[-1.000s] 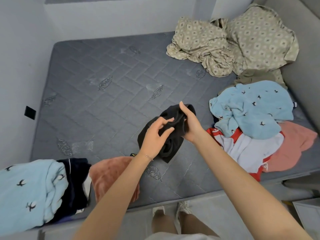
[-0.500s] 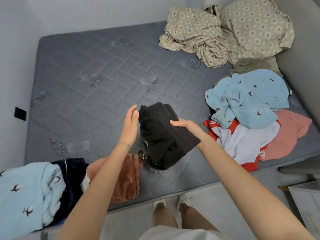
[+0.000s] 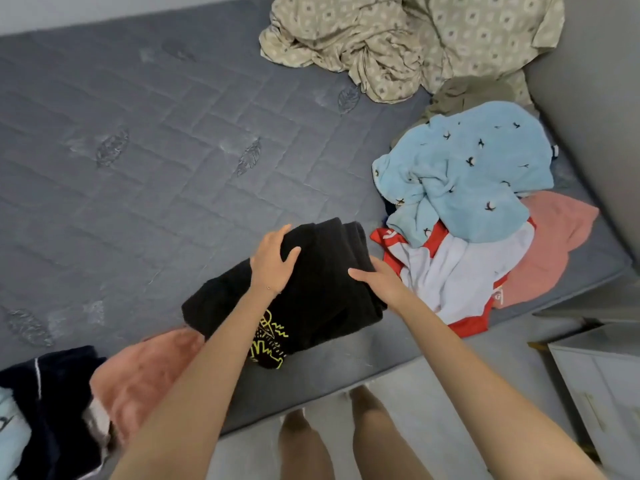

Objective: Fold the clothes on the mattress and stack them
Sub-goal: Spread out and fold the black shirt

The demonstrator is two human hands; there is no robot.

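Grey mattress (image 3: pixel 138 202) under black garment (image 3: pixel 329 282), left hand (image 3: pixel 273 265) flat atop, right hand (image 3: pixel 379 280) around its edge.

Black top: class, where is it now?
The black top lies lower centre in the head view, under the left hand and right hand, between pink cloth and white shirt.

**Mattress layout: folded garment front-centre, piles on both sides**

Folded garment (image 3: pixel 329 289) lies on mattress (image 3: pixel 138 202), centre, near the front edge. Left hand (image 3: pixel 273 261) rests on its top, far-left part. Right hand (image 3: pixel 377 278) sits at its right edge, thumb on top, fingers hidden. Fleece garment (image 3: pixel 145 372) is front-left of it, touching its corner. Stacked clothes (image 3: pixel 52 410) lie further left, at frame edge. Unfolded clothes pile (image 3: pixel 467 188) is just right, layered, against the wall (image 3: pixel 588 98). Bedsheet heap (image 3: pixel 398 46) is behind the pile, in the far-right corner. Cabinet (image 3: pixel 606 393) stands on the floor, front right, off the mattress.
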